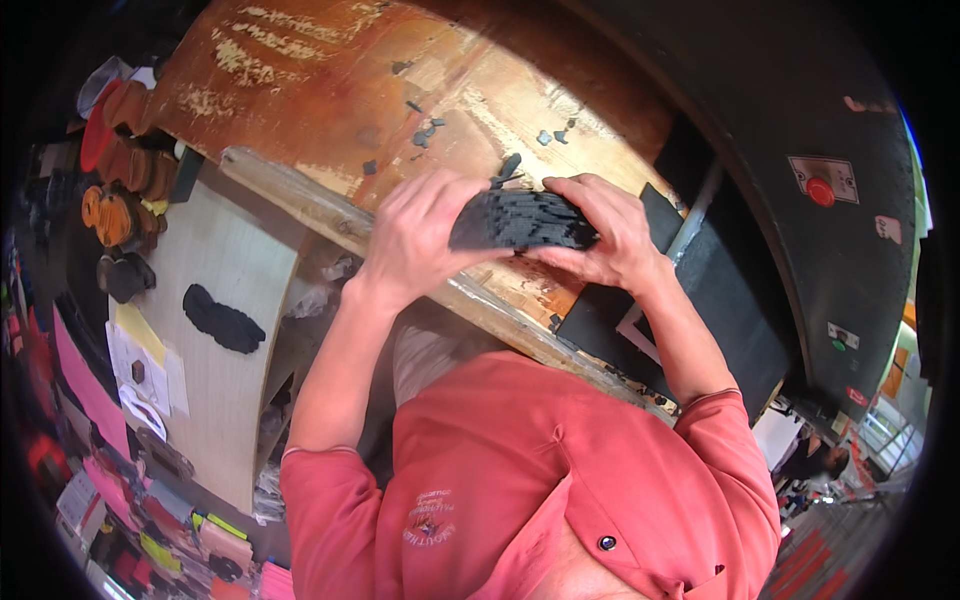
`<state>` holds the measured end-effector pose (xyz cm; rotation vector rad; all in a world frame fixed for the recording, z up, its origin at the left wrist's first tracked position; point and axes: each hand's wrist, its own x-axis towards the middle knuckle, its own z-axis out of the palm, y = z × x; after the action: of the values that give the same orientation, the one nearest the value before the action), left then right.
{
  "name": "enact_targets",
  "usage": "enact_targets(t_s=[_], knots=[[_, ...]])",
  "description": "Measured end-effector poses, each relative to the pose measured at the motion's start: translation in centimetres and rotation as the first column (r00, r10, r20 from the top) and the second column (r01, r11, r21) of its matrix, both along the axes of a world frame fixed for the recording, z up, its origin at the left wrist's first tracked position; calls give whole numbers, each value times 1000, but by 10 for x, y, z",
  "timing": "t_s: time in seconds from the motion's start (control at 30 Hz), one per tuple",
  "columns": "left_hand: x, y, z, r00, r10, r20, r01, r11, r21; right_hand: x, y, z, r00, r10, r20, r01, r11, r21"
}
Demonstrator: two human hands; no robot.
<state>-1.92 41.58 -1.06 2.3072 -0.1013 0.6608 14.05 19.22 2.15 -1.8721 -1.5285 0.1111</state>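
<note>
Between my hands is a thick stack of thin black cut pieces (522, 222), held above the near edge of a worn wooden worktable (330, 105). My left hand (418, 235) is closed around the stack's left end, thumb along the near side. On the opposite end, my right hand (612, 235) grips in the same way, fingers over the far side. Just beyond the stack, a small black piece (511, 166) lies on the wood. What the pieces are made of cannot be told.
Black scraps (428, 132) lie scattered over the tabletop. To the right stands a dark machine with a red button (820, 191). At left, a pale side table (232, 235) carries a black bundle (222, 318), papers (145, 365) and stacked brown and orange pieces (110, 215).
</note>
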Motion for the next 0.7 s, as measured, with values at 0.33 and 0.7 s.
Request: enact_targets(t_s=[0.33,0.7], knots=[[-2,-5,-8,998,-58,35,57,998,17,7,32,30,990,125,-65,-140,925,-353],[-107,-20,60,970,31,-241,-90,967,-237,-40,54,65,816,314,-485,-522,760,-388]])
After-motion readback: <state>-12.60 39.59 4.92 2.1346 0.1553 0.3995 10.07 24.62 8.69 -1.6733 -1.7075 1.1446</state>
